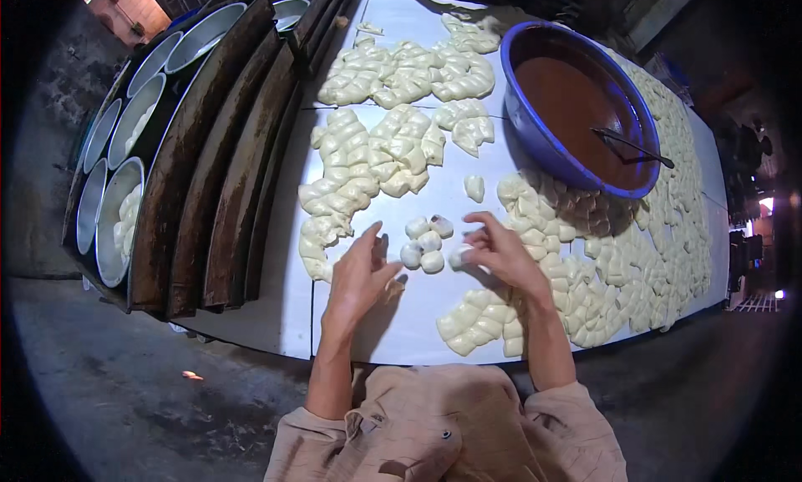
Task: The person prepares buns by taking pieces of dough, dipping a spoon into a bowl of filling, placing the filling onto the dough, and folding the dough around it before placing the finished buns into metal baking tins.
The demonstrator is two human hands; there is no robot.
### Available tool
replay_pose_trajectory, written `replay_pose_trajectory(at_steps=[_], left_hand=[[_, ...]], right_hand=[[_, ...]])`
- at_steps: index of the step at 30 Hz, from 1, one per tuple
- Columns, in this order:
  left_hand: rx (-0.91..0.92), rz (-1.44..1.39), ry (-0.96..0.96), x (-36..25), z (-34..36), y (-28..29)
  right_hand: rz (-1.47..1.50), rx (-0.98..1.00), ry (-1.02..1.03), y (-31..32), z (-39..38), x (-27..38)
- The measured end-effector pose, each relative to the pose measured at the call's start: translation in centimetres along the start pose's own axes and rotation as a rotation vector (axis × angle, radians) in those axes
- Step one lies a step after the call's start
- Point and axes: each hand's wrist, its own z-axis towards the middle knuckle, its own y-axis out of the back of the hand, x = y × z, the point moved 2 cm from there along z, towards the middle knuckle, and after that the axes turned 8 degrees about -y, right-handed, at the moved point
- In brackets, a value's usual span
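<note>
Pinching, seemingly, dough ball (459,256), right hand (501,252)

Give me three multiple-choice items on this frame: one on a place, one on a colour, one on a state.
1. Where do the rounded dough balls lie?
A. Inside the basin
B. On the white table, between the two hands
C. On the floor

2. What colour is the big basin that holds the brown filling?
A. Blue
B. Red
C. Green

3. How is the left hand?
A. Closed in a fist round a spoon
B. Open, fingers spread, holding nothing
C. Out of view

Answers:
1 B: the balls sit on the table in the gap between the left hand and the right hand.
2 A: its rim and outer wall are blue.
3 B: the fingers are spread above the table with nothing in the grip, while the right hand's fingertips pinch a dough ball.
</note>
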Motion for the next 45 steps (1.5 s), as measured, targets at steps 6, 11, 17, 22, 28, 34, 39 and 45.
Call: replay_pose_trajectory(at_steps=[6, 11, 17, 22, 28, 34, 39, 45], left_hand=[[-0.046, 0.119, -0.12, 0.0, -0.3, -1.8], [-0.051, 0.024, -0.129, 0.4, 1.2, -3.4], [-0.045, 0.102, -0.11, -0.3, 1.2, -3.1], [-0.013, 0.244, -0.11, -1.1, 1.5, -2.9], [0.015, 0.211, -0.222, -0.1, 2.5, -3.8], [0.134, 0.219, -0.149, -0.5, 2.2, -2.4], [0.136, 0.054, -0.057, -1.6, 3.4, -3.7], [0.135, -0.215, -0.165, 1.6, 3.3, -3.5]], right_hand=[[-0.177, -0.346, 0.005, -2.9, 0.7, 1.9], [-0.165, -0.339, 0.04, -4.5, 0.9, 1.1], [-0.078, -0.312, 0.006, -3.6, 0.7, -0.3], [-0.067, -0.321, -0.069, -3.1, 1.2, -0.1], [-0.112, -0.134, -0.088, -3.2, 2.6, 0.1], [-0.204, -0.339, 0.046, -4.4, 3.0, -0.1], [0.172, -0.191, -0.001, -5.7, 3.3, -0.5], [0.39, -0.027, -0.116, -5.7, 2.3, 0.5]])
